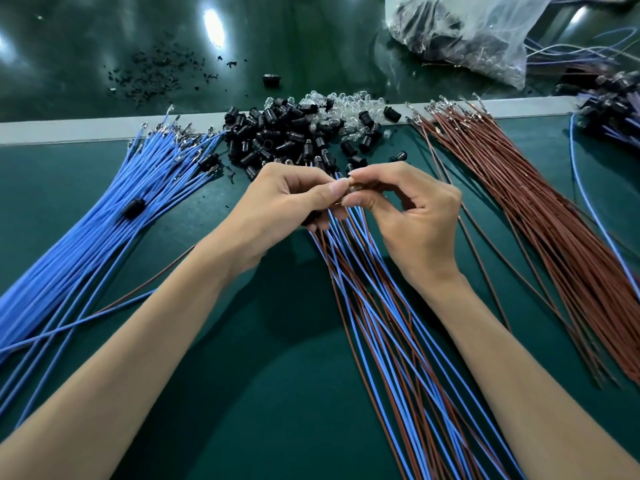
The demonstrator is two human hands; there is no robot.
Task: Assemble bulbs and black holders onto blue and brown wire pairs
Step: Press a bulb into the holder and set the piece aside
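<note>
Where the hands meet: small piece at the wire tips, too hidden to name.
Left hand: fingers curled round the wire pairs, which trail back toward the person.
Right hand: thumb and forefinger pinch that piece.
Black holders, bulbs: heaped just beyond.

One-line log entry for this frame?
phase: assembly | left hand: grips wire pairs | right hand: pinches small part at wire tops | supply: holders, bulbs piled beyond hands
</note>
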